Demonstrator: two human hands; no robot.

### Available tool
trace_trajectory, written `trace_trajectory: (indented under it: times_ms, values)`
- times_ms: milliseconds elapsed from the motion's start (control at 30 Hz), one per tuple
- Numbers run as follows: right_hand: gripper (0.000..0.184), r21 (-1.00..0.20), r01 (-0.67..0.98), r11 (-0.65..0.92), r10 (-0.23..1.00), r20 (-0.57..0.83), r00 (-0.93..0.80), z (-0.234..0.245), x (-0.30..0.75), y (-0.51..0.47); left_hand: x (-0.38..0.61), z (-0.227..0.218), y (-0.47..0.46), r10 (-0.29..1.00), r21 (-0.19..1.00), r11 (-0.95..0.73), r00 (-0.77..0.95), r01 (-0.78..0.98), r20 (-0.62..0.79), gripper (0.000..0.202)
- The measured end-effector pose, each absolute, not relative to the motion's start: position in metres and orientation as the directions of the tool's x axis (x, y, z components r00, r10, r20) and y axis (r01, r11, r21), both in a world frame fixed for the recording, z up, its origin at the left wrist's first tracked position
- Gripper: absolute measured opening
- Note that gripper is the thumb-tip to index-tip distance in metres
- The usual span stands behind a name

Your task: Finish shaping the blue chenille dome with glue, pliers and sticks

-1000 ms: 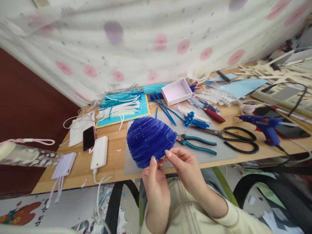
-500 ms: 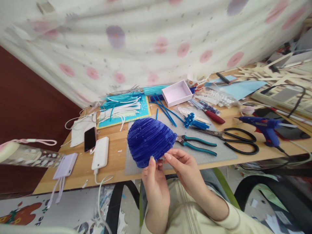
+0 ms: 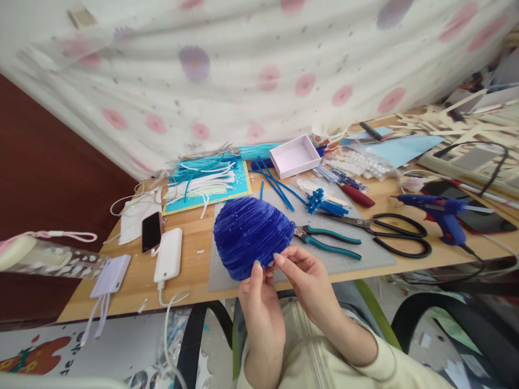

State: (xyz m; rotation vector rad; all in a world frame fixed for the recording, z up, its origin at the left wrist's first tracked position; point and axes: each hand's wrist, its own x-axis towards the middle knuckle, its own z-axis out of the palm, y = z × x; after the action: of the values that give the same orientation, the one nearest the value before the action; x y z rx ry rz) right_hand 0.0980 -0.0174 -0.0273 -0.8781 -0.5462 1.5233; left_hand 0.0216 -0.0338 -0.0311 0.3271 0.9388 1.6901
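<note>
A dark blue dome (image 3: 252,235), its fuzzy strands wound in rows like pipe cleaners, is held at the table's front edge. My left hand (image 3: 261,308) grips its lower rim, the thumb on the outer face and the fingers hidden behind. Closed in a pinch, my right hand (image 3: 305,278) holds the same rim a little further right. Whatever small piece may lie between the fingertips cannot be made out. Just right of the dome, pliers (image 3: 330,241) with teal handles lie on the grey cutting mat (image 3: 365,260).
Black-handled scissors (image 3: 399,232) and a blue glue gun (image 3: 441,208) lie to the right. Turquoise and white pipe cleaners (image 3: 211,178) are piled behind, near a pale open box (image 3: 295,156). A phone (image 3: 151,232) and a white power bank (image 3: 168,255) with a cable lie left.
The dome and both hands appear shifted very slightly right and down, along with a small shift of the view. The grip looks the same.
</note>
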Motion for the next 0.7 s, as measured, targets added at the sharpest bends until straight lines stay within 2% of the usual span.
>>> trace_trajectory:
  times_ms: [367, 700]
  values:
    - [0.028, -0.780, -0.605, -0.162, 0.981, -0.194, -0.013, -0.035, 0.102, -0.013, 0.022, -0.030, -0.032, 0.905, 0.702, -0.071, -0.342, -0.708, -0.253, 0.023]
    - [0.036, -0.786, -0.600, -0.149, 0.977, -0.210, 0.033, -0.035, 0.102, -0.011, 0.021, -0.030, -0.032, 0.901, 0.691, -0.048, -0.330, -0.721, -0.282, 0.028]
